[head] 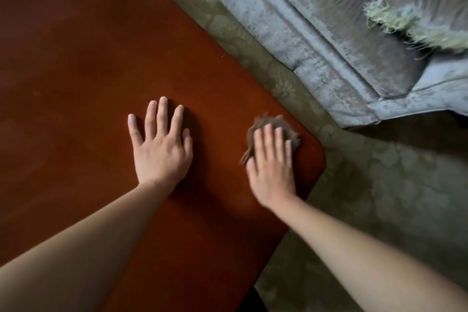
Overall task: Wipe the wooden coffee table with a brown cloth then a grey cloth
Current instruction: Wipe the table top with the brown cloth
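The wooden coffee table is reddish brown and fills the left and middle of the view. A crumpled brown cloth lies near the table's right corner. My right hand presses flat on the cloth, fingers extended over it, and looks slightly blurred. My left hand rests flat on the bare tabletop to the left of the cloth, fingers spread and holding nothing. No grey cloth shows in this view.
A grey velvet sofa stands beyond the table's right edge, with a shaggy pale cushion on its seat. Patterned olive carpet covers the floor between table and sofa. The table corner lies just right of the cloth.
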Demonstrator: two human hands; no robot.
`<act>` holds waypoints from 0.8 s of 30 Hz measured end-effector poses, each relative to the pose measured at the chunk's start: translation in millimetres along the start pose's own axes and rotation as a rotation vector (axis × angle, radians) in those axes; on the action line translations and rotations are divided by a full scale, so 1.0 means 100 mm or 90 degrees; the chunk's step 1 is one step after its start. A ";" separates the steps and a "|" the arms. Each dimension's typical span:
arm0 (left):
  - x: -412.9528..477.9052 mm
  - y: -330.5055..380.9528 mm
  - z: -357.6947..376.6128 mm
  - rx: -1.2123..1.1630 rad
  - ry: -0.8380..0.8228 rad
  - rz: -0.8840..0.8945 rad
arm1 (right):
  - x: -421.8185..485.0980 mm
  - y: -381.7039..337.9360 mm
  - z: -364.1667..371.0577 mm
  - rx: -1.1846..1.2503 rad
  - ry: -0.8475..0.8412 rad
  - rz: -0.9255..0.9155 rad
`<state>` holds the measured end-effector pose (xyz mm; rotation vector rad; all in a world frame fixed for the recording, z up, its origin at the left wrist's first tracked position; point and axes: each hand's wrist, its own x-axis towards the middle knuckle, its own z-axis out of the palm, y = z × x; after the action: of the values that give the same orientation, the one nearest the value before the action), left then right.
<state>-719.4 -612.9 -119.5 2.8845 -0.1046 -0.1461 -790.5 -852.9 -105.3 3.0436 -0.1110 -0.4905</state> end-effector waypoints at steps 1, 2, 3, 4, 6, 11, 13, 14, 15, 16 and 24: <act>0.00 0.01 0.00 -0.002 -0.002 -0.002 | -0.21 -0.09 0.05 -0.011 -0.010 -0.086; 0.00 0.01 0.00 -0.002 -0.004 -0.003 | -0.42 -0.15 0.08 -0.022 -0.031 -0.191; 0.00 0.01 0.00 -0.002 -0.007 -0.007 | -0.62 -0.18 0.12 -0.032 -0.055 -0.291; 0.00 0.01 0.00 -0.002 -0.009 -0.011 | -0.79 -0.18 0.16 -0.044 -0.072 -0.369; 0.01 0.03 0.00 0.003 -0.014 -0.015 | -0.91 -0.05 0.22 -0.069 -0.061 -0.470; 0.00 0.04 -0.02 0.017 -0.008 -0.016 | -0.52 0.50 0.28 -0.075 -0.010 -0.354; 0.00 0.04 -0.03 0.016 -0.006 -0.016 | -0.39 0.74 0.24 -0.043 -0.001 -0.178; 0.00 0.05 -0.03 0.015 -0.007 -0.014 | -0.35 0.81 0.22 -0.025 0.001 -0.099; 0.00 0.05 -0.03 0.013 -0.006 -0.013 | -0.30 0.83 0.20 -0.013 0.004 -0.043; 0.00 0.04 -0.02 0.010 -0.003 -0.012 | -0.23 0.80 0.18 -0.011 0.012 -0.008; 0.00 0.02 -0.01 0.010 0.001 -0.002 | 0.14 0.52 0.13 0.115 0.071 0.309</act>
<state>-719.4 -614.9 -118.4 2.9012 -0.1023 -0.1448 -784.9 -906.8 -118.6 3.0387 -0.9050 -0.2835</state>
